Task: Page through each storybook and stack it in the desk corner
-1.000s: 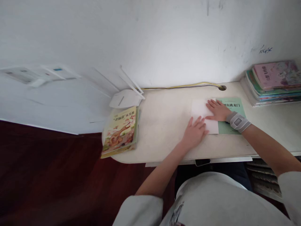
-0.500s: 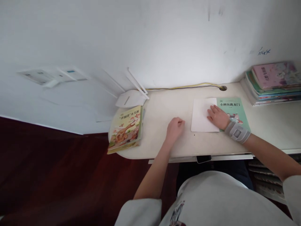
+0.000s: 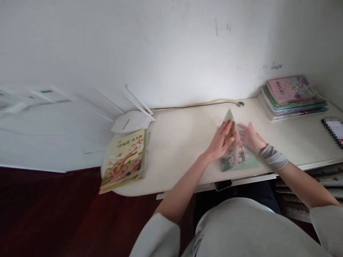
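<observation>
Cover reads 木头桩; left hand flat against book, right hand spread, neither gripping.

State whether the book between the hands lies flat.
Only partly: the book slants up at the left hand; a green part lies lower, near the right hand.

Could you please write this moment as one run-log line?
Left hand: open, on raised part of green book | Right hand: open, beside that part, contact unclear | Desk: router, yellow book left; book stack right
</observation>
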Demonstrator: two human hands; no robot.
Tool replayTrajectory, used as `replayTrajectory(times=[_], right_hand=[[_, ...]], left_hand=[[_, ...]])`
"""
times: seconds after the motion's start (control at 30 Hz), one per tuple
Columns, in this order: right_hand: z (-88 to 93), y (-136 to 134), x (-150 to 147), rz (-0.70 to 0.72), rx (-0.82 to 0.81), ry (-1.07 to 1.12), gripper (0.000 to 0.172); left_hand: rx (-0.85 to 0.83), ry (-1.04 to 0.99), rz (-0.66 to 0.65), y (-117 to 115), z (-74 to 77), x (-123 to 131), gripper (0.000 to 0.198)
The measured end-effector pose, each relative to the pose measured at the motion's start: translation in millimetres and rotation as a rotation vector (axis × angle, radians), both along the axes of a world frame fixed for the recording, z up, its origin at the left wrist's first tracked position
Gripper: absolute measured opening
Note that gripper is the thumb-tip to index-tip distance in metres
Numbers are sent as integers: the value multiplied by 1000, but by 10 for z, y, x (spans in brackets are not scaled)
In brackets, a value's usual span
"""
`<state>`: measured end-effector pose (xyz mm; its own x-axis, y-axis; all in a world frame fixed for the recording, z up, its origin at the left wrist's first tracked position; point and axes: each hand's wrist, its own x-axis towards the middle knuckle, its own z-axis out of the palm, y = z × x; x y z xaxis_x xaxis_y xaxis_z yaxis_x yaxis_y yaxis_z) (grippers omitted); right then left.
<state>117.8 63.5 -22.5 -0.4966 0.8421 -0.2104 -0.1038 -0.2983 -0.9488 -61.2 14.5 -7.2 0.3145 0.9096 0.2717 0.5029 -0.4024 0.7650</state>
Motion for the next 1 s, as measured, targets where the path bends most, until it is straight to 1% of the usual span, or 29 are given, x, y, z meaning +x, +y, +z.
replayTrajectory(times=[0.07, 0.1, 0.13, 0.17, 0.27, 0.37, 0.4, 0.47, 0.57, 0.63, 0.7, 0.77, 0.83, 0.9, 0.93, 0.97, 1.0], right_hand=[[8, 70, 226, -181, -70, 40, 71], [-2, 96, 331, -248, -93, 58, 70], [-20, 110, 420, -296, -109, 68, 69], [-48, 113, 489, -314, -124, 82, 69], [-158, 73, 567, -262, -144, 149, 67], [-242, 58, 536, -223, -79, 151, 50], [-251, 78, 527, -211, -50, 125, 49], [-239, 159, 530, -166, 2, 25, 54], [-170, 329, 579, -45, 93, -276, 65], [-114, 428, 614, 63, 221, -548, 67], [-63, 484, 628, 128, 415, -803, 62], [-25, 479, 610, 77, 633, -1015, 57], [-13, 400, 560, -38, 839, -1168, 54], [-41, 253, 490, -118, 1020, -1227, 52], [-73, 164, 454, -104, 1106, -1213, 54], [-116, 75, 421, -39, 1191, -1174, 57], [-167, -4, 394, 62, 1262, -1123, 60]], left_hand=[[-50, 214, 28, 131, -120, 96, 78], [-90, 313, 30, 176, -168, 144, 80], [-122, 411, 28, 209, -208, 192, 82], [-138, 506, 23, 230, -242, 240, 84], [-111, 725, 24, 252, -319, 364, 92], [-85, 817, 57, 244, -358, 447, 93], [-92, 828, 74, 236, -360, 468, 93], [-122, 838, 129, 211, -342, 506, 92], [-176, 846, 291, 161, -262, 533, 91], [-226, 840, 388, 137, -183, 513, 87], [-271, 809, 424, 124, -109, 465, 73], [-282, 770, 406, 116, -71, 411, 52], [-259, 756, 400, 107, -85, 370, 42], [-232, 773, 426, 98, -139, 339, 45], [-221, 786, 443, 98, -171, 320, 49], [-209, 798, 458, 102, -199, 294, 51], [-193, 809, 464, 112, -219, 257, 50]])
